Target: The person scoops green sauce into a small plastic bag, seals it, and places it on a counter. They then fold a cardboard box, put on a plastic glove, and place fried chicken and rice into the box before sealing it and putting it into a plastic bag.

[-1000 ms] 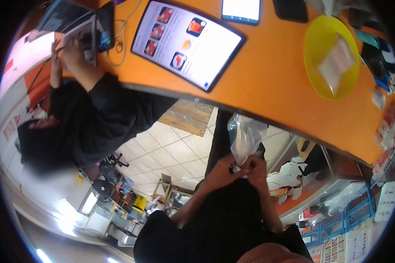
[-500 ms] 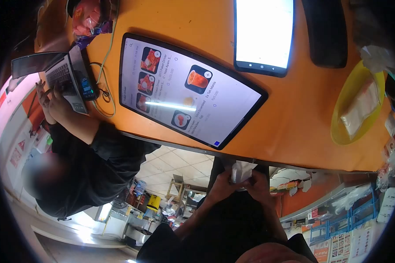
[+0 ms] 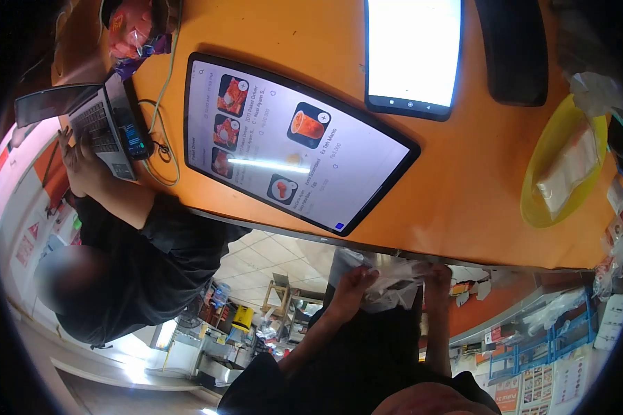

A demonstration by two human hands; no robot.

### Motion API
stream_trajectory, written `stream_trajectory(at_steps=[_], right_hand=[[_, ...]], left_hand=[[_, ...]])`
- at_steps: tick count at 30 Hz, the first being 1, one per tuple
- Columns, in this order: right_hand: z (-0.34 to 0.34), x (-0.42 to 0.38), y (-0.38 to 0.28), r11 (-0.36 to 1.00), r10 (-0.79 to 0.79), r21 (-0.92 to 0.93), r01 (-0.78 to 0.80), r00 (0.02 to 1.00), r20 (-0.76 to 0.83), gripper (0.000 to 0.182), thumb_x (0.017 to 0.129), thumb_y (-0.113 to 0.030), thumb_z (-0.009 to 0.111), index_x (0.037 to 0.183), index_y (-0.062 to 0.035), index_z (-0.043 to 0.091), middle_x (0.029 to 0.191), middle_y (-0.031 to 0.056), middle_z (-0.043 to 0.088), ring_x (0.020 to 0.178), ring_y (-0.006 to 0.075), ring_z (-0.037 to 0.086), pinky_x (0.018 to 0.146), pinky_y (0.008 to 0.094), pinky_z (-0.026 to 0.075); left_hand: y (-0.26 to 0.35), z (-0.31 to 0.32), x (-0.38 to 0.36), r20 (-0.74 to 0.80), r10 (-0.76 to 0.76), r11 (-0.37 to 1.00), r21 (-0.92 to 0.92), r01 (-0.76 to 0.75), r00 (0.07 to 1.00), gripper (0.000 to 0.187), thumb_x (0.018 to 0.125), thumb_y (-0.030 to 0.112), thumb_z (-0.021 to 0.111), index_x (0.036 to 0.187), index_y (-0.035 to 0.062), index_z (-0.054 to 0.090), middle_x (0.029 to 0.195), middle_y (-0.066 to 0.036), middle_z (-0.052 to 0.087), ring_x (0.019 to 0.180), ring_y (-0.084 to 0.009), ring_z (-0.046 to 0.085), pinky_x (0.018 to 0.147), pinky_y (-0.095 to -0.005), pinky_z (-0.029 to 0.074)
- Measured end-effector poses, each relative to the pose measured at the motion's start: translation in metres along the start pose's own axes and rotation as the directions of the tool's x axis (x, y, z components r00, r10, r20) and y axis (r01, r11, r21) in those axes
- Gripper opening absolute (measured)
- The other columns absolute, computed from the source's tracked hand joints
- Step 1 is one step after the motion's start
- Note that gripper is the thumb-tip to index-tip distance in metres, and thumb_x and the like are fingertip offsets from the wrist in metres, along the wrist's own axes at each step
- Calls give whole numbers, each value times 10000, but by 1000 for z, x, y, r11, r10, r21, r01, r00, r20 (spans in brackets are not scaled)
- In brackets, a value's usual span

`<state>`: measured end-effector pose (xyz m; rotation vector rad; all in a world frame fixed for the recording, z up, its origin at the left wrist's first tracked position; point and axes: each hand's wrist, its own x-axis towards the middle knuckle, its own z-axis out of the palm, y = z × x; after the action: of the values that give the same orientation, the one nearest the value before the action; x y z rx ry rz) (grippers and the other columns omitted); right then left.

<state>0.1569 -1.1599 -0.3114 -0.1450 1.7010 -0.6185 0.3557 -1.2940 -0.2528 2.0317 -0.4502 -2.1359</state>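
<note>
Closest to the camera: a clear plastic bag [image 3: 387, 299] in front of the person's lap, by the near edge of the counter [image 3: 457, 187]. Can't tell if it touches that edge. Make the bag the middle of the clock: the left hand [image 3: 355, 285] is at 9, curled tight with its fingers on one side of the film, and the right hand [image 3: 437, 279] is at 3, fingers closed on the other side, film spread between them.

Handling-wise, my guess: next to no weight, floppy, kinda slick. Thin film like that probably creases or tears if you yank one spot, so I'd pinch it near the rim, thumb and finger each side, pulling gently. Can't make out anything inside; it's too crumpled and see-through.

Further out on the counter: a big tablet [image 3: 291, 149] with a food menu at 11, a yellow basket [image 3: 533, 190] with a plastic-wrapped packet [image 3: 569, 173] in it at 2. Past those, a bright-screened touchscreen device [image 3: 414, 59] at 12, some black curved object [image 3: 518, 55] at 1, no clue what. Way off at 10, a co-worker's hand [image 3: 83, 162] is by a laptop [image 3: 100, 131].
</note>
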Motion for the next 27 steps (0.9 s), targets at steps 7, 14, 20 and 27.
stream_trajectory(at_steps=[7, 14, 20, 27], right_hand=[[-24, -9, -81, 787, 373, 480, -387, 919, 130, 113, 886, -113, 587, 837, -74, 492, 741, 6, 506, 658, 131, 508, 570, 266, 381], [-69, -81, -108, 895, 416, -39, -444, 800, 433, 285, 764, -40, 756, 856, -73, 488, 566, -59, 476, 562, 22, 411, 501, 200, 329], [-114, -159, -98, 892, 25, -438, 107, 958, 286, 385, 686, -190, 847, 685, -54, 486, 584, -34, 470, 572, 52, 421, 562, 234, 390], [-201, -314, -35, 833, -453, 236, 500, 862, -228, 378, 768, -61, 736, 586, -42, 405, 499, 53, 351, 463, 144, 388, 456, 330, 292]], left_hand=[[9, -63, 2, 180, 223, 799, 529, -285, 958, 287, 785, 133, 742, 677, 62, 486, 579, 27, 438, 572, -52, 396, 512, -257, 369], [61, -91, -62, 62, 148, 765, 626, -154, 987, 222, 736, -30, 683, 596, 29, 522, 535, 27, 471, 546, -15, 393, 479, -218, 324], [76, 21, -83, 341, 319, 563, 683, -466, 884, 319, 705, 141, 795, 596, 30, 517, 505, -18, 431, 488, -81, 377, 452, -255, 314], [68, 158, -147, 941, 124, 206, 286, -936, 315, 398, 693, 116, 768, 509, 52, 421, 474, -72, 318, 383, -152, 364, 396, -301, 267]])
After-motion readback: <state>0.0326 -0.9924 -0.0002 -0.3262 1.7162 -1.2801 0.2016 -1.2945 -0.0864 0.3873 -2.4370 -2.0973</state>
